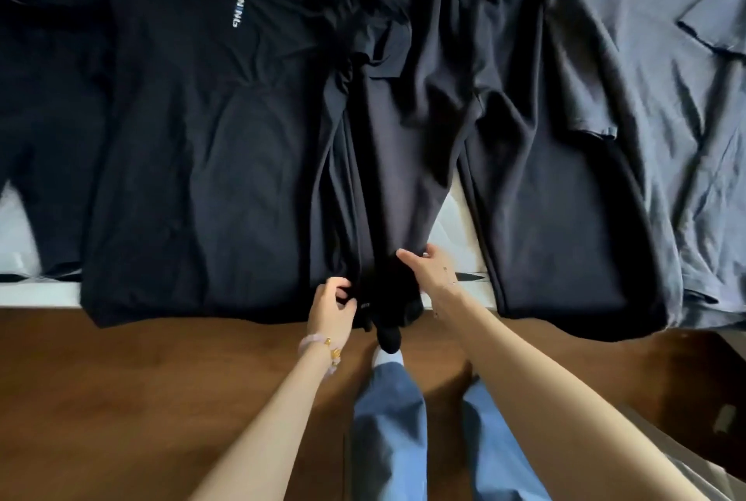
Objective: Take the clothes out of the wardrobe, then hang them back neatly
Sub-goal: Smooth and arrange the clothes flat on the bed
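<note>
Several garments lie flat side by side on a bed. A pair of black trousers (464,97) lies in the middle, waistband at the far end, legs spread toward me. My left hand (331,311) pinches the cuff of the left trouser leg at the bed's near edge. My right hand (428,274) grips the same cuff from the right side. A black T-shirt (210,137) with a white logo lies to the left of the trousers. A grey T-shirt (666,97) lies at the right. Another black garment (44,117) shows at the far left.
The bed's light sheet (24,242) shows between the garments, and its white edge (40,294) runs across in front of me. A brown wooden floor (141,399) lies below. My legs in blue trousers (391,428) stand close to the bed.
</note>
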